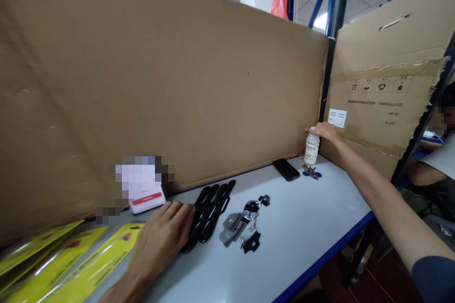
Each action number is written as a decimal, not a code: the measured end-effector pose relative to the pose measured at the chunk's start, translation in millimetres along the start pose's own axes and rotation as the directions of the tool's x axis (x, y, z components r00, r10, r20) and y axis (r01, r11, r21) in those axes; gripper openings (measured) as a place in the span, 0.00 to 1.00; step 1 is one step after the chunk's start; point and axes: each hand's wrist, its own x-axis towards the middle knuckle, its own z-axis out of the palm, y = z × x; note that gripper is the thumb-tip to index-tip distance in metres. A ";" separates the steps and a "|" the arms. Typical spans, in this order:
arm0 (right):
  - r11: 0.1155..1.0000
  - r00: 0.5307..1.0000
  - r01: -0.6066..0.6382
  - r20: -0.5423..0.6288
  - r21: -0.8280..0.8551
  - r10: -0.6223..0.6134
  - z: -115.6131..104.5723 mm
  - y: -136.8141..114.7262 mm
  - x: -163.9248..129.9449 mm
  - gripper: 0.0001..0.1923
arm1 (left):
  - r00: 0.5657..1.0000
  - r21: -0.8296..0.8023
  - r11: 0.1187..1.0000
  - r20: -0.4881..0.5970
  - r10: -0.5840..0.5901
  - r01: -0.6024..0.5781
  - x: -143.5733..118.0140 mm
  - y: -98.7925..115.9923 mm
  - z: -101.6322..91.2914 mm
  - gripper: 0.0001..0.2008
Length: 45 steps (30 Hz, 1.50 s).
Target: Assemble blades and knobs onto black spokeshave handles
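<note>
My right hand [324, 130] is stretched to the far right corner of the white table [302, 227] and grips the top of a small white bottle [312, 148] standing upright there. My left hand [161, 241] lies flat on the table with its fingertips touching a stack of black plastic handles [209, 210]. Just right of the handles sits a small heap of grey metal brackets and black knobs [245, 227].
A black phone [286, 169] and a set of keys [311, 172] lie near the bottle. Yellow packaging cards [71, 260] and a white-and-red box [147, 201] sit at the left. Cardboard walls [177, 90] enclose the back. Another person [437, 161] sits at right.
</note>
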 end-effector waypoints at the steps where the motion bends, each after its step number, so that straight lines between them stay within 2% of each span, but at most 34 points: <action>1: 1.000 1.000 -0.001 -0.008 0.004 0.001 -0.9 -0.5 -3.1 0.35 | 1.000 -0.015 1.000 -0.009 0.012 -0.012 -0.5 2.5 0.3 0.19; 7: 0.998 0.990 0.042 -0.139 0.046 -0.036 -12.3 -1.4 -39.6 0.30 | 0.991 -0.141 0.986 -0.114 0.074 -0.090 -9.6 6.5 0.2 0.14; 9: 0.996 0.977 0.077 -0.202 0.045 -0.067 -21.8 -0.4 -52.8 0.29 | 0.984 -0.200 0.975 -0.167 0.064 -0.097 -8.6 8.8 -1.2 0.12; 11: 0.991 0.960 0.126 -0.257 0.033 -0.114 -35.7 0.2 -64.4 0.28 | 0.979 -0.285 0.956 -0.204 0.013 -0.072 -2.2 20.6 -6.3 0.11; 13: 0.984 0.937 0.179 -0.307 0.018 -0.165 -53.0 -0.6 -75.9 0.28 | 0.977 -0.394 0.919 -0.201 -0.069 -0.016 8.7 45.2 -17.5 0.11; 17: 0.953 0.888 0.302 -0.372 0.033 -0.269 -86.7 -10.5 -110.9 0.27 | 0.992 -0.641 0.763 -0.016 -0.127 0.087 35.7 116.1 -59.1 0.19; 20: 0.802 0.821 0.543 -0.354 0.247 -0.447 -99.1 -26.6 -158.6 0.25 | 0.990 -0.753 0.643 0.117 -0.080 0.141 51.0 156.4 -93.0 0.30; 22: 0.661 0.747 0.664 -0.328 0.348 -0.578 -100.1 -39.0 -199.5 0.26 | 0.985 -0.811 0.559 0.153 -0.083 0.173 53.7 169.1 -109.8 0.37; 24: 0.520 0.657 0.745 -0.328 0.418 -0.678 -97.7 -50.1 -241.4 0.27 | 0.981 -0.870 0.455 0.187 -0.052 0.190 47.7 173.3 -121.3 0.37; 27: 0.388 0.543 0.809 -0.311 0.441 -0.780 -92.1 -61.2 -293.2 0.28 | 0.949 -0.898 0.313 0.314 -0.037 0.309 21.7 174.1 -132.0 0.29; 29: 0.317 0.439 0.876 -0.330 0.362 -0.836 -87.7 -65.4 -316.1 0.31 | 0.919 -0.884 0.253 0.383 -0.090 0.394 -2.2 176.2 -136.5 0.23; 31: 0.283 0.356 0.927 -0.344 0.246 -0.869 -82.0 -68.7 -330.8 0.34 | 0.893 -0.845 0.290 0.424 -0.152 0.450 -25.4 179.6 -139.0 0.19; 33: 0.263 0.309 0.948 -0.327 0.179 -0.893 -74.3 -72.1 -340.2 0.36 | 0.887 -0.787 0.408 0.403 -0.226 0.462 -43.8 182.2 -139.7 0.17; 35: 0.213 0.276 0.954 -0.333 0.212 -0.902 -64.3 -75.3 -346.5 0.33 | 0.892 -0.742 0.496 0.358 -0.276 0.451 -56.9 182.6 -139.0 0.18; 37: 0.122 0.245 0.939 -0.375 0.322 -0.894 -52.6 -78.3 -350.8 0.29 | 0.898 -0.738 0.513 0.327 -0.296 0.438 -65.5 180.7 -137.6 0.20; 40: -0.056 0.186 0.883 -0.458 0.465 -0.870 -36.0 -82.9 -353.6 0.24 | 0.905 -0.785 0.451 0.350 -0.241 0.424 -71.5 175.1 -135.5 0.21; 42: -0.225 0.073 0.854 -0.537 0.469 -0.840 -30.0 -86.3 -353.5 0.24 | 0.908 -0.817 0.400 0.398 -0.127 0.414 -71.8 170.2 -133.8 0.18; 44: -0.412 -0.110 0.826 -0.605 0.386 -0.788 -30.6 -88.8 -353.0 0.26 | 0.896 -0.838 0.366 0.443 0.023 0.405 -71.6 165.4 -130.8 0.13; 45: -0.472 -0.198 0.817 -0.608 0.331 -0.769 -33.2 -89.2 -352.8 0.27 | 0.886 -0.843 0.357 0.457 0.081 0.402 -72.2 163.4 -128.7 0.12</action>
